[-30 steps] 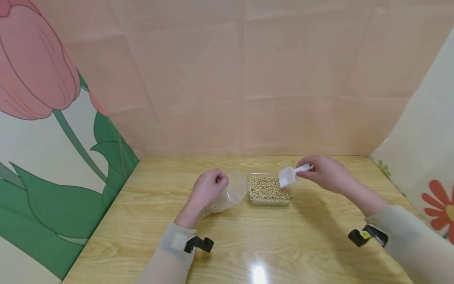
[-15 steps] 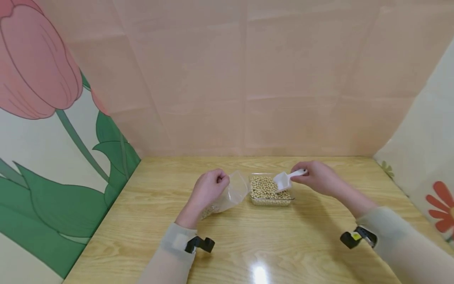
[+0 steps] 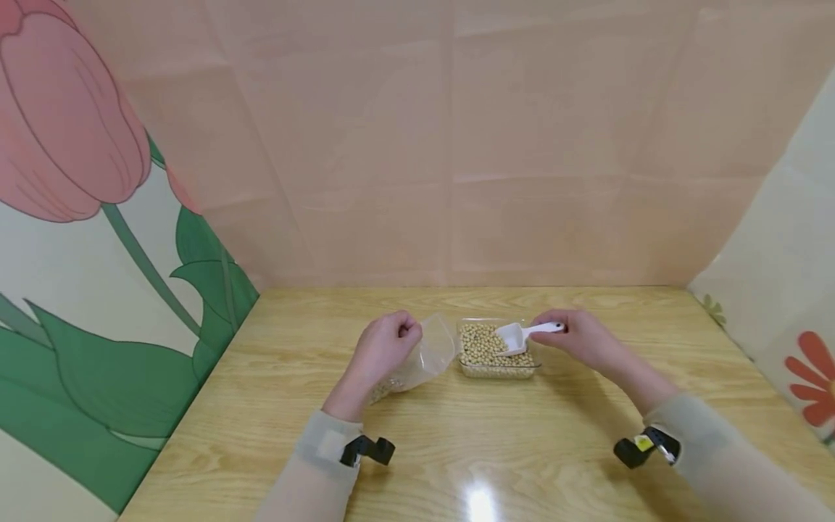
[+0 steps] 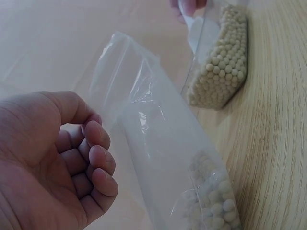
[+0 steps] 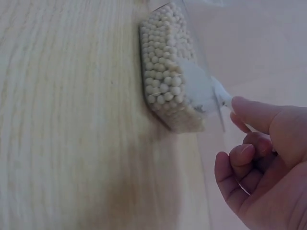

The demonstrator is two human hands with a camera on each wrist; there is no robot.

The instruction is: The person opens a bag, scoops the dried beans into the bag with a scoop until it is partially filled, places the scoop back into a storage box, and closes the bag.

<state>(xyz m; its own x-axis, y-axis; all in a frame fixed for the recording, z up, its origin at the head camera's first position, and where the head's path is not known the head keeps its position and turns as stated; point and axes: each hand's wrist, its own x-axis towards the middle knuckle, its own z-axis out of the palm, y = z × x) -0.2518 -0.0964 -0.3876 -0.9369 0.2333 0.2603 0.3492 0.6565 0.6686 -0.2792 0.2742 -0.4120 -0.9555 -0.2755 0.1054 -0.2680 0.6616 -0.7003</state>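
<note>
Pale round beans (image 3: 479,344) fill much of a clear rectangular container (image 3: 536,365) on the table. My right hand (image 3: 580,338) pinches the handle of a small white scoop (image 3: 512,339) between thumb and fingers. The scoop's bowl lies down among the beans on the container's right side, partly hidden behind the clear wall in the right wrist view. Left of the container, my left hand (image 3: 381,349) pinches the upper edge of a clear plastic bag (image 4: 158,124). More of the same beans (image 4: 218,206) rest in the bag's bottom. The bag's mouth points toward the container.
Everything stands on a wood-grain table (image 3: 417,449). A pinkish cloth backdrop (image 3: 450,145) rises at the table's far edge. Flower-printed panels flank it, with a large tulip (image 3: 72,109) at left and a red flower (image 3: 815,377) at right.
My right hand has moved left and down, bringing the scoop from the container's right rim into the beans. My left hand and the bag have stayed in place.
</note>
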